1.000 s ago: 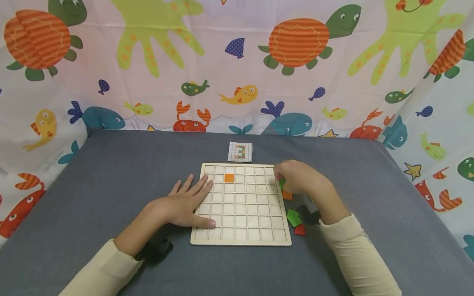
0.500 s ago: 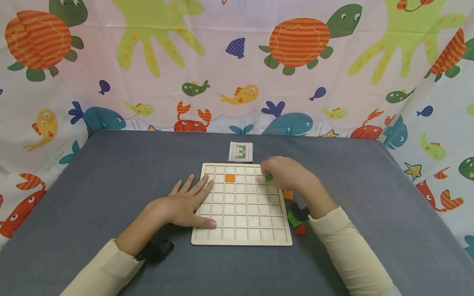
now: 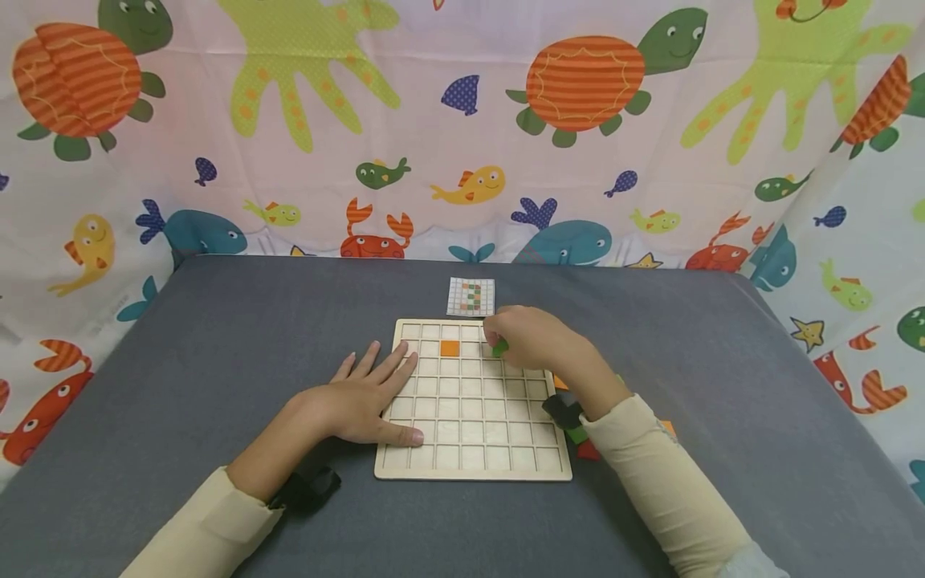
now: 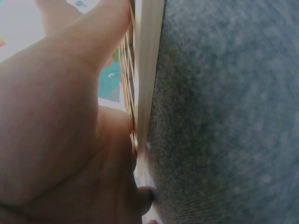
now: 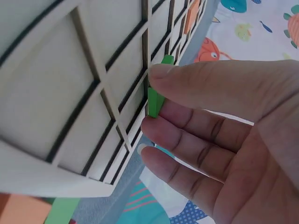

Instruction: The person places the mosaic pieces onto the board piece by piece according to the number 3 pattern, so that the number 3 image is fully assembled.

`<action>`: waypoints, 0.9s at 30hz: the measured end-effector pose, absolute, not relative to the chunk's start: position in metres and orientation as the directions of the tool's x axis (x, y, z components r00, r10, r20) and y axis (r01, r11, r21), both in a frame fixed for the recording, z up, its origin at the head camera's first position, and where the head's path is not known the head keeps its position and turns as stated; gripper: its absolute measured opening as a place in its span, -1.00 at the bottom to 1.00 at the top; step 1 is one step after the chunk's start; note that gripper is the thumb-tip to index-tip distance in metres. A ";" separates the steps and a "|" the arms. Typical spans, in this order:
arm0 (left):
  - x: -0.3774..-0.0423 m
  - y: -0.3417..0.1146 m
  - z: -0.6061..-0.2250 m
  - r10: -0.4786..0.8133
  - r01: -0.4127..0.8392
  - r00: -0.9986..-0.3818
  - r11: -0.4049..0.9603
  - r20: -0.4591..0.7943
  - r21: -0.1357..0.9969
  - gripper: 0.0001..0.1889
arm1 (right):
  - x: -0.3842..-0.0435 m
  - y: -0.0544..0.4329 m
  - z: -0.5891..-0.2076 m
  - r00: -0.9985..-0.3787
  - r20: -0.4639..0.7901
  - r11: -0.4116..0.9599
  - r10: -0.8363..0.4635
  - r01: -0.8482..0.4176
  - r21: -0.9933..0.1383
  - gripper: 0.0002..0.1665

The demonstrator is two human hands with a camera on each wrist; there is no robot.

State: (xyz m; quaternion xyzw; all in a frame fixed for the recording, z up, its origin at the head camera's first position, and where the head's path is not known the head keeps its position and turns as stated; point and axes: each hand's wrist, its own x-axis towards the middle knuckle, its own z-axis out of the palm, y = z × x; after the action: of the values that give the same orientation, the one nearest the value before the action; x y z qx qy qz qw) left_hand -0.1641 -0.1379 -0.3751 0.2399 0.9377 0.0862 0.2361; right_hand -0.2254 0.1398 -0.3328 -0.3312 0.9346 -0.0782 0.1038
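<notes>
Green tile [image 3: 500,348] pinched at the board [image 3: 448,409], board braced.
The right hand [image 3: 538,337] pinches the tile between thumb and fingers, right of the seated orange tile [image 3: 450,348]; contact with the grid cannot be confirmed. The left hand [image 3: 350,409] lies spread across the board's left edge, likely to prevent shifting. The patterned card [image 3: 470,297] sits beyond the board, presumably for easy viewing.

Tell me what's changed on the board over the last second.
The right hand moved left from the board's right edge, carrying the pinched green tile toward the placed orange tile. Nothing was let go. The left hand stayed spread on the board's left side; the orange tile and card stayed put.
</notes>
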 end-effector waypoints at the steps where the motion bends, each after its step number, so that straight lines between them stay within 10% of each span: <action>1: -0.164 -0.138 -0.374 0.489 0.408 -0.771 0.871 -0.407 0.274 0.28 | -0.226 0.139 -0.333 -0.758 -0.144 0.768 -0.636 -0.603 -0.218 -0.76; 27: -0.159 -0.136 -0.366 0.512 0.436 -0.770 0.858 -0.380 0.272 0.23 | -0.232 0.117 -0.336 -0.695 -0.090 0.693 -0.714 -0.681 -0.238 -0.81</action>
State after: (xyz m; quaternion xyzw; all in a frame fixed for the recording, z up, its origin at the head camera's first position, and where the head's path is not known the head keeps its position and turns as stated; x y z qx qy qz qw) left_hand -0.1590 -0.1359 -0.3657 0.2529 0.9371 0.0845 0.2255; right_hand -0.2315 0.1167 -0.3362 -0.3808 0.9157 -0.0933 0.0879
